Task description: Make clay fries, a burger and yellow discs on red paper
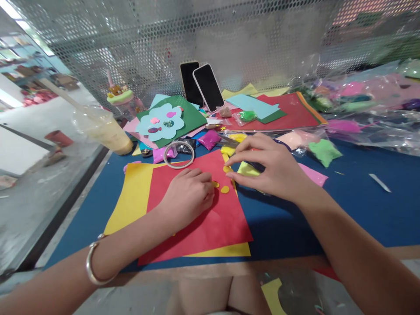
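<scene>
Red paper [197, 227] lies over yellow paper [131, 197] on the blue tabletop. My left hand [188, 197] rests on the red sheet with its fingers curled in; what they hold, if anything, is hidden. Right beside those fingertips are small flat yellow pieces [225, 189]. My right hand [267, 166] is over the sheet's right edge, thumb and index finger pinching a small yellow piece [226, 169]. Behind that hand, partly covered, are dark-handled scissors [229, 141] and packets of yellow clay [247, 169]. A roll of tape [179, 155] stands just above the red paper.
Two phones [208, 87] lean on the perforated metal screen. A light-blue cloud cutout [160, 122] lies on green paper at the back left, near a plastic drink cup [105, 131]. Clay packets [324, 152] and a white blade-like strip [379, 183] are on the right.
</scene>
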Demonstrator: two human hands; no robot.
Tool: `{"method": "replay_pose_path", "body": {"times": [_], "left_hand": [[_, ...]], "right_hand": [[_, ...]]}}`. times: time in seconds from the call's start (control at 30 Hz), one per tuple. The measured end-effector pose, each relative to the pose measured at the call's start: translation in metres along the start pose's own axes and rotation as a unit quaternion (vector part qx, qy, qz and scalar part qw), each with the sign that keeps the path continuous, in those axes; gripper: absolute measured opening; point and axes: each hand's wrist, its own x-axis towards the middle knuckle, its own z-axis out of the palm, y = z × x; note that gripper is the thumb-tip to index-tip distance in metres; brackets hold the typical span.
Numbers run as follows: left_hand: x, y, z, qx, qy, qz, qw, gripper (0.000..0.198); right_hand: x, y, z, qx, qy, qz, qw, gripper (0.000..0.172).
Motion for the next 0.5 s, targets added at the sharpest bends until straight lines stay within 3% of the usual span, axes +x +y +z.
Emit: {"method": "replay_pose_path", "body": {"times": [0.27, 0.5], "left_hand": [[-0.0038, -0.0082, 0.0023, -0.049, 0.027, -0.012, 0.998, 0.013], [-0.0019, -0.0037, -0.0005, -0.025, 0.023, -0.007, 0.999, 0.016]], "right_hand": [[-0.0002, 0.0005, -0.0001, -0.005, -0.004, 0.002, 1.000, 0.005], [-0.0004, 0.0002, -0.0006, -0.007, -0.006, 0.005, 1.000, 0.004]]}}
